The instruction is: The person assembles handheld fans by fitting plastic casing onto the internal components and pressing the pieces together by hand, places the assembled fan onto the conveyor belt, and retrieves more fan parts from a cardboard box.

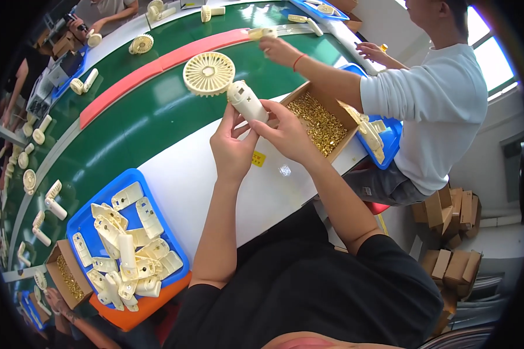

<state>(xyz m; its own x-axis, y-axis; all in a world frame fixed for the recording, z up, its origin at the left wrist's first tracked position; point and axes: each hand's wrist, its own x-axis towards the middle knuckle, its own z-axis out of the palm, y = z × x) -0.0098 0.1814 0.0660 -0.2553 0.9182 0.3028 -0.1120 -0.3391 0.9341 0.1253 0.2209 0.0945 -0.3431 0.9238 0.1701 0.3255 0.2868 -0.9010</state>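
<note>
Both my hands hold a cream handheld fan [248,103] above the near side of the workbench. Its round slatted head [209,74] points away to the upper left, and the thick handle slants down toward me. My left hand [233,142] is closed on the handle's lower left side. From the right, my right hand [286,132] pinches the handle's lower end, its thumb against the casing. Small dark cut-outs show on the handle. Beside my right hand stands a cardboard box of small brass-coloured parts [317,121].
A blue tray [177,247] heaped with cream casing pieces [128,250] lies at left. Beyond the white worktop [186,168] runs a green belt [128,128] with a red strip [163,67] and several fans. At right a co-worker in white [431,110] reaches across, beside another blue tray [392,136].
</note>
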